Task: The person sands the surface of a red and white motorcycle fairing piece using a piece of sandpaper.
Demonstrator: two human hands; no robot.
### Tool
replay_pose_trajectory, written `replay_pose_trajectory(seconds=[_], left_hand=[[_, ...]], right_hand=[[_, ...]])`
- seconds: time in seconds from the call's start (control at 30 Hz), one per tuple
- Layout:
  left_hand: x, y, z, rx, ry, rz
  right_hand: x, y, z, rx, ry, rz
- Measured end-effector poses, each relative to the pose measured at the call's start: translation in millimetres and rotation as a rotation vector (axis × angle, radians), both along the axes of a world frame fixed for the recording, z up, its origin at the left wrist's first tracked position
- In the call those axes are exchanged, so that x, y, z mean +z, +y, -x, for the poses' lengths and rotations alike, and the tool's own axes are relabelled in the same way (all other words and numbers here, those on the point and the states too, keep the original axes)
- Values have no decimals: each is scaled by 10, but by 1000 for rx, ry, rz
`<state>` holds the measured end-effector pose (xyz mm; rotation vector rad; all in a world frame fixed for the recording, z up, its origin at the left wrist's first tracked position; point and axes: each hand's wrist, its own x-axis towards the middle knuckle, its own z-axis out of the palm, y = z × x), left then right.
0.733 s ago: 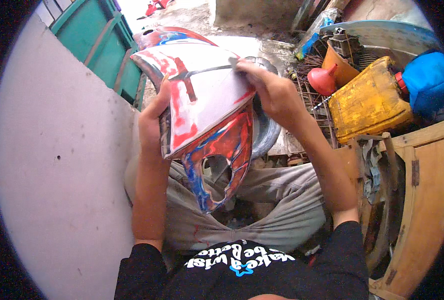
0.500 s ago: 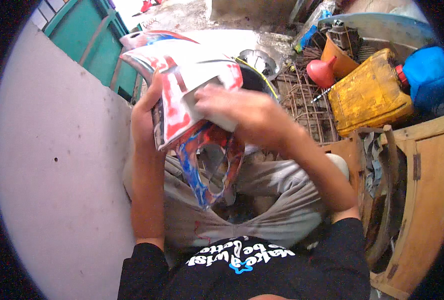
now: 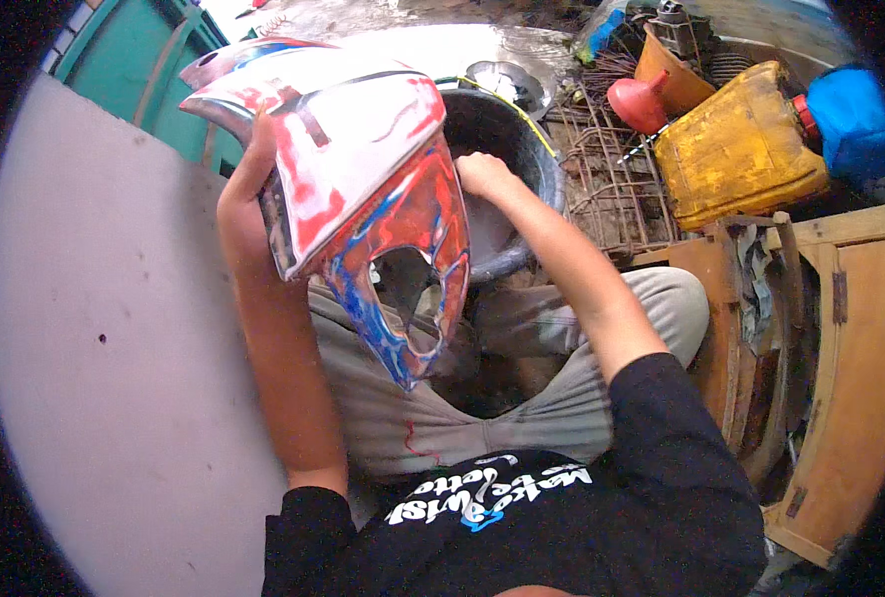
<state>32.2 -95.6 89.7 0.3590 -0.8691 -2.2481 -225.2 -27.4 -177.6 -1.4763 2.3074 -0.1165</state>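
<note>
A motorcycle fairing panel, white with worn red patches and a red-and-blue lower part with an oval opening, is held up in front of me. My left hand grips its left edge; the fingers behind it are hidden. To the right of the panel, my right hand is over a black tub with cloudy liquid inside. Its fingers are curled, and their tips are partly hidden, so whatever is in them cannot be made out.
A grey-white wall stands close on my left, with a green metal gate beyond it. At right are a yellow jerrycan, a red funnel, a blue container, rusty wire mesh and a wooden door frame.
My right hand has left the panel's white face and moved to the tub. The panel has shifted left with my left hand, uncovering more of the tub.
</note>
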Motion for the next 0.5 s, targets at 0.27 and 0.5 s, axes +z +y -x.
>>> replay_pose_trajectory(seconds=[0.27, 0.5], left_hand=[[-63, -4, 45, -97, 124, -87], [2, -33, -217, -70, 184, -131]], right_hand=[[-1101, -218, 9, 84, -415, -219], [-857, -258, -316, -209, -322, -55]])
